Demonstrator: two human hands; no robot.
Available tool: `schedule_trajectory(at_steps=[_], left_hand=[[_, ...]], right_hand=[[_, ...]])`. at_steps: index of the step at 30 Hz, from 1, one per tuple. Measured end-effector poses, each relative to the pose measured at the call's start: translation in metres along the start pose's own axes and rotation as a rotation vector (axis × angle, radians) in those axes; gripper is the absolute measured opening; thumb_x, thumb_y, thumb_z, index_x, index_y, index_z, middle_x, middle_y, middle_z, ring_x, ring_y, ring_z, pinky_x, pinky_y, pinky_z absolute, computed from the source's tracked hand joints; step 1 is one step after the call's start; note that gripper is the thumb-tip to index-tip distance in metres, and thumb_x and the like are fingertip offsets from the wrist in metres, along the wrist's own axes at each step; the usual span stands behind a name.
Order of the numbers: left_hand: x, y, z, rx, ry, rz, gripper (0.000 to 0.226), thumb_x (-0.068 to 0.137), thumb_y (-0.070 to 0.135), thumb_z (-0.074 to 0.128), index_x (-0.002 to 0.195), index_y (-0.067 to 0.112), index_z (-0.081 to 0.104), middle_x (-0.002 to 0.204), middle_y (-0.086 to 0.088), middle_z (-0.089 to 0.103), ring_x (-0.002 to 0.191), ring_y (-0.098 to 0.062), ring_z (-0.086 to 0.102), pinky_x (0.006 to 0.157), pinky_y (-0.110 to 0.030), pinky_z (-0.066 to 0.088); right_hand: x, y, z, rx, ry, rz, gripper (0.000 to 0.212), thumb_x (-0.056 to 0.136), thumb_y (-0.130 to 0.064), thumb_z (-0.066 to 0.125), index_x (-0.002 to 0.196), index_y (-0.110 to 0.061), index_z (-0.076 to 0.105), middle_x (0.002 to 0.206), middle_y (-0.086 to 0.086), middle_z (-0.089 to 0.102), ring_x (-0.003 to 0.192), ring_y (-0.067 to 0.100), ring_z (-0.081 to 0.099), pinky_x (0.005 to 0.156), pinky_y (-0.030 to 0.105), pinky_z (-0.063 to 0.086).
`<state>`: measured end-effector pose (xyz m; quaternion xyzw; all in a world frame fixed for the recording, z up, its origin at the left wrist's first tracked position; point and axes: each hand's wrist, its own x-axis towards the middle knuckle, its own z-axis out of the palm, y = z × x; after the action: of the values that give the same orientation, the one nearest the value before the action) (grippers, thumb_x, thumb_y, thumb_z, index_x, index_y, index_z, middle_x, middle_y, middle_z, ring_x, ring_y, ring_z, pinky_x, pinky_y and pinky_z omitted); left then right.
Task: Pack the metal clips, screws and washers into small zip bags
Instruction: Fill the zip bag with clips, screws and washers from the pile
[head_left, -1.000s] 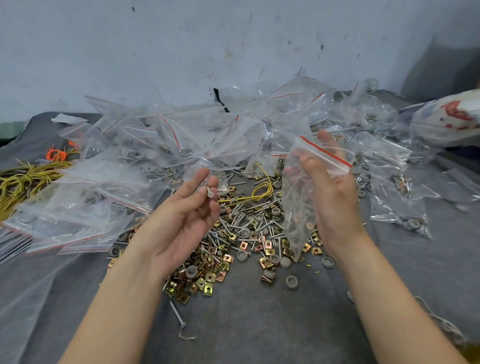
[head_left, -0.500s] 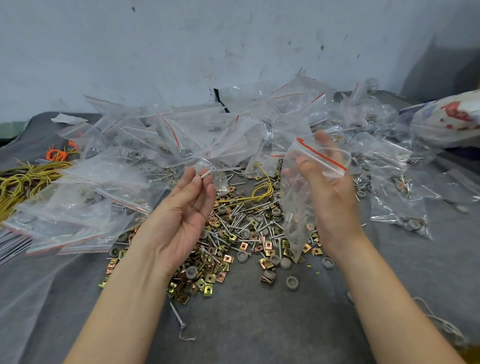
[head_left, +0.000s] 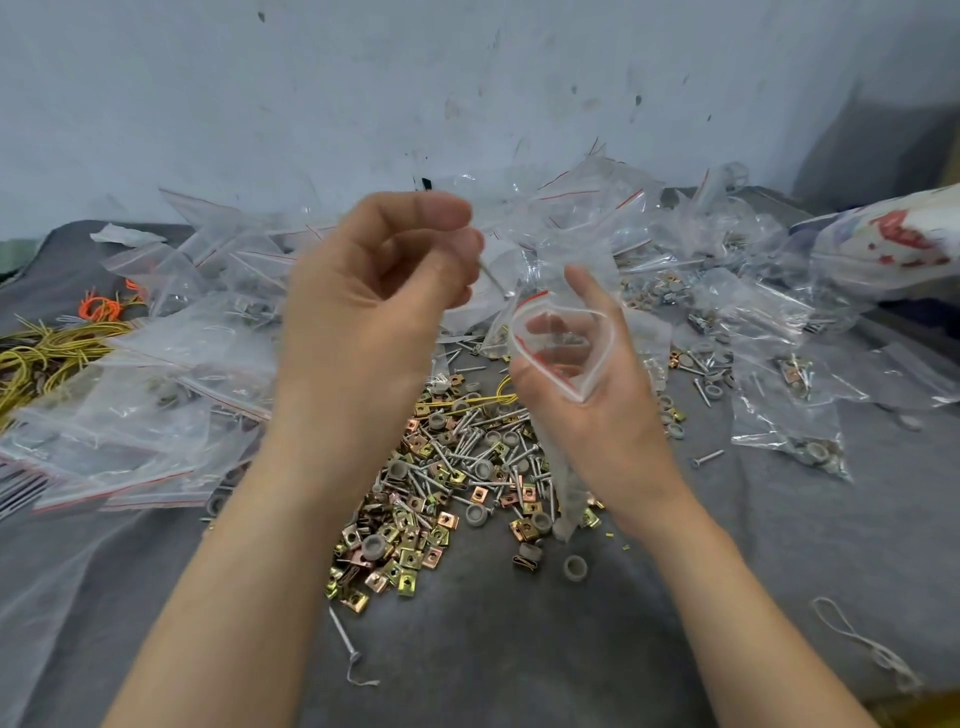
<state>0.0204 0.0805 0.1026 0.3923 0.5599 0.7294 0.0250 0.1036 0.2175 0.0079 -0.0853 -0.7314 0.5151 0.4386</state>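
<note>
Pinching a screw (head_left: 494, 282) between thumb and fingertips, the left hand (head_left: 374, 312) is raised at centre. The screw's lower end angles toward 4 o'clock, just beside the mouth of a small zip bag (head_left: 574, 371). The right hand (head_left: 602, 410) grips that bag, fingers curled round it, mouth held wide. A pile (head_left: 457, 467) of loose clips, screws and washers lies on the grey counter (head_left: 519, 649) at 6 o'clock of the bag. Heaped bags (head_left: 156, 395) spread from 9 to 3 o'clock behind, with yellow wire (head_left: 47, 353) at 9 o'clock.
</note>
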Motion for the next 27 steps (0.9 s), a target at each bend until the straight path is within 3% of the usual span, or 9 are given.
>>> schedule_trajectory(at_steps=[3, 5, 9, 11, 13, 17, 21, 24, 27], left_hand=[[-0.006, 0.0, 0.016, 0.136, -0.108, 0.033, 0.014, 0.092, 0.009, 0.068, 0.098, 0.022, 0.067, 0.09, -0.001, 0.073, 0.084, -0.007, 0.068, 0.079, -0.024, 0.056], [-0.007, -0.003, 0.02, 0.198, -0.149, 0.029, 0.014, 0.094, 0.014, 0.066, 0.103, 0.024, 0.066, 0.096, 0.009, 0.072, 0.089, 0.0, 0.068, 0.079, -0.015, 0.052], [-0.003, -0.01, 0.008, 0.242, -0.04, 0.043, 0.011, 0.099, 0.027, 0.058, 0.104, 0.032, 0.066, 0.099, 0.014, 0.071, 0.094, -0.001, 0.066, 0.082, -0.016, 0.05], [-0.001, -0.016, -0.003, 0.272, -0.033, -0.011, 0.013, 0.1, 0.027, 0.055, 0.105, 0.032, 0.066, 0.098, 0.011, 0.072, 0.092, -0.004, 0.067, 0.079, -0.014, 0.051], [-0.001, -0.029, -0.013, 0.353, -0.103, -0.124, 0.014, 0.1, 0.027, 0.054, 0.106, 0.031, 0.066, 0.096, 0.008, 0.072, 0.089, -0.005, 0.067, 0.075, -0.014, 0.051], [-0.014, -0.06, -0.028, 0.725, -0.414, -0.281, 0.019, 0.1, 0.031, 0.051, 0.113, 0.031, 0.065, 0.093, 0.012, 0.069, 0.078, -0.003, 0.063, 0.068, -0.024, 0.05], [-0.03, -0.075, -0.031, 1.011, -0.638, -0.31, 0.02, 0.101, 0.03, 0.049, 0.116, 0.035, 0.062, 0.103, 0.018, 0.066, 0.093, -0.003, 0.063, 0.085, -0.027, 0.052], [-0.034, -0.079, -0.032, 1.085, -0.681, -0.259, 0.022, 0.101, 0.025, 0.051, 0.117, 0.036, 0.061, 0.111, 0.02, 0.062, 0.105, -0.005, 0.059, 0.097, -0.033, 0.047], [-0.036, -0.079, -0.032, 1.092, -0.704, -0.222, 0.015, 0.099, 0.029, 0.054, 0.109, 0.038, 0.06, 0.1, 0.022, 0.057, 0.1, -0.004, 0.057, 0.1, -0.04, 0.044]], right_hand=[[-0.001, -0.003, 0.002, -0.029, -0.005, 0.009, 0.071, 0.082, -0.051, 0.074, 0.138, -0.065, 0.033, 0.115, -0.025, 0.062, 0.104, 0.003, 0.066, 0.092, 0.033, 0.055], [-0.002, -0.004, 0.0, -0.003, -0.008, 0.02, 0.071, 0.083, -0.049, 0.075, 0.14, -0.061, 0.035, 0.114, -0.025, 0.062, 0.103, 0.003, 0.066, 0.09, 0.029, 0.055], [0.002, -0.013, -0.006, 0.107, 0.019, 0.023, 0.058, 0.091, -0.021, 0.074, 0.142, -0.009, 0.049, 0.118, -0.04, 0.058, 0.099, -0.007, 0.066, 0.082, 0.01, 0.051], [0.005, -0.019, -0.011, 0.149, 0.06, 0.031, 0.034, 0.088, -0.019, 0.071, 0.121, -0.03, 0.068, 0.141, -0.023, 0.053, 0.111, -0.005, 0.064, 0.091, 0.014, 0.051], [0.007, -0.024, -0.014, 0.168, 0.13, 0.061, 0.04, 0.085, -0.025, 0.07, 0.109, -0.056, 0.068, 0.146, 0.003, 0.054, 0.123, 0.006, 0.061, 0.103, 0.024, 0.049], [0.009, -0.024, -0.019, 0.238, 0.196, 0.092, 0.066, 0.085, -0.02, 0.067, 0.147, -0.019, 0.045, 0.104, -0.014, 0.073, 0.108, 0.018, 0.07, 0.093, 0.018, 0.052], [0.008, -0.028, -0.019, 0.223, 0.203, 0.094, 0.043, 0.085, -0.023, 0.067, 0.125, -0.032, 0.055, 0.135, 0.006, 0.063, 0.113, 0.018, 0.068, 0.093, 0.017, 0.051], [0.007, -0.03, -0.017, 0.222, 0.201, 0.099, 0.037, 0.085, -0.024, 0.067, 0.117, -0.037, 0.056, 0.14, 0.012, 0.059, 0.117, 0.021, 0.066, 0.099, 0.021, 0.05], [0.007, -0.03, -0.017, 0.217, 0.198, 0.103, 0.037, 0.085, -0.026, 0.067, 0.118, -0.037, 0.057, 0.142, 0.008, 0.059, 0.117, 0.018, 0.066, 0.099, 0.021, 0.05]])
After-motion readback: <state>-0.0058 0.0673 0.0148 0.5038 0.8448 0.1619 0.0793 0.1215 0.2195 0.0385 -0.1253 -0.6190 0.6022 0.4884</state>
